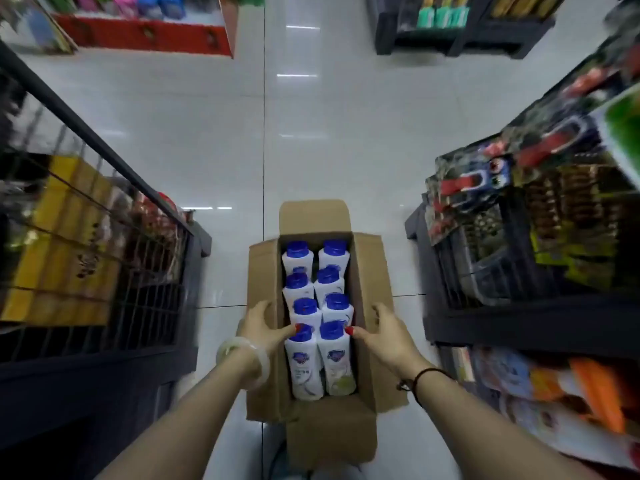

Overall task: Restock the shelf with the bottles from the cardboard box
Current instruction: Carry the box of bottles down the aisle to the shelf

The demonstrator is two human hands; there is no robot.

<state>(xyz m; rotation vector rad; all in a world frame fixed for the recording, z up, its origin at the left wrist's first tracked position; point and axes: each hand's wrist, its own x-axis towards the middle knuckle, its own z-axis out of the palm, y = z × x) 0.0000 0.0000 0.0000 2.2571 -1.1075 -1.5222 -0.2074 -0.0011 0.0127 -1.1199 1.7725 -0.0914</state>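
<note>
An open cardboard box (367, 285) is in front of me above the white tiled floor, its flaps folded out. Inside stand several white bottles (304, 365) with blue caps, in two rows. My left hand (265, 327) grips the box's left wall, with the fingers outside over the flap and the thumb inside by the nearest left bottle's cap. My right hand (384, 332) grips the right wall the same way, its thumb touching the cap of the nearest right bottle (337, 362).
A black wire shelf (145, 271) with yellow packs stands to the left. A dark shelf (519, 320) with toy packs and snack bags stands to the right. More displays lie across the aisle at the top. White tiled floor (311, 133) runs ahead between them.
</note>
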